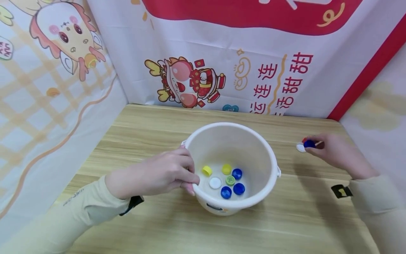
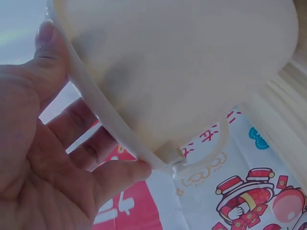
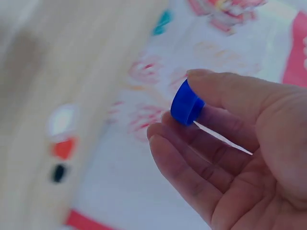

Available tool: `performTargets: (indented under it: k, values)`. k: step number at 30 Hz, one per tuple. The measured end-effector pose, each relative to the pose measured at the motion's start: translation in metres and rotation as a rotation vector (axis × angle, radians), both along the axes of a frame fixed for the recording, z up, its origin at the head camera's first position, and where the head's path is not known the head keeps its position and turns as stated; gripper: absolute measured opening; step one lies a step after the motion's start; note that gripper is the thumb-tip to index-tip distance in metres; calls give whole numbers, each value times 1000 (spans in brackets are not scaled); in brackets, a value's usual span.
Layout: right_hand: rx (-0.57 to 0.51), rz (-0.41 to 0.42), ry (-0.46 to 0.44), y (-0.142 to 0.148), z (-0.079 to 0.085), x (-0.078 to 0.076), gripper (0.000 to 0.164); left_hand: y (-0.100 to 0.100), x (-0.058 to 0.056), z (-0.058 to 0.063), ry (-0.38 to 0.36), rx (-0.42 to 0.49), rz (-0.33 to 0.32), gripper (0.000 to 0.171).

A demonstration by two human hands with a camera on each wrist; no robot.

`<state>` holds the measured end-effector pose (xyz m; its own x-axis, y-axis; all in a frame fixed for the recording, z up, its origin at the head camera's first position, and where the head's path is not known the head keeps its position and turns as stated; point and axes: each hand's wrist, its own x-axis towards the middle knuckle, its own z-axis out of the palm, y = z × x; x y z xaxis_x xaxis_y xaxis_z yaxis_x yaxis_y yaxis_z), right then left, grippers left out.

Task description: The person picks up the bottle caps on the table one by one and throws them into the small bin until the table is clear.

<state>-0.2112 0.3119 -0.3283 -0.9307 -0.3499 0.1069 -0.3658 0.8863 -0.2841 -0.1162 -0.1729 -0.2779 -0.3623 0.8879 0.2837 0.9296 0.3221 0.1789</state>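
- Nearest us is the front of the white bucket [image 1: 250, 202], standing upright on the wooden table [image 1: 152, 225] between the two hands.
- At its left side, we see the left hand [image 1: 158, 173] clamped on the rim with fingers and thumb, which we judge is to steady it.
- Inside, on the bottom, lie three blue caps [image 1: 239, 188], a white cap [image 1: 215, 182], a green cap [image 1: 230, 180] and two yellow caps [image 1: 226, 169], all below the left hand and to its right.
- Well apart from the left, beyond the bucket's right side, is the right hand [image 1: 340, 153], its thumb and fingertips pinching another blue cap [image 3: 184, 103] (the other fingers curve loosely, holding nothing).
- Just beside those fingertips, on the table, we make out a white disc [image 1: 300, 147], a red piece [image 3: 63, 147] and a small dark one [image 3: 59, 172]; the wrist view is too blurred for us to tell whether they touch.
- We read the step in hand as picking up one cap for the bucket; the next move would call for bringing it left, over the rim, and loosening the pinch, with the bucket held firm.
- Farthest off, a printed cloth [image 1: 190, 35] hangs behind the table.
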Motion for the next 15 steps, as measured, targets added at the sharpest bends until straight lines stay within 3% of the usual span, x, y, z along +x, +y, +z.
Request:
performTargets:
  k: [3, 7, 15]
  values:
    - [-25, 65, 125, -22, 25, 10, 37, 2, -2, 5, 13, -52, -20, 19]
    - [-32, 118, 194, -53, 56, 25, 34, 5, -3, 11, 11, -111, -27, 21]
    - [65, 190, 138, -115, 103, 50, 37, 9, -2, 22, -38, -216, 20, 30]
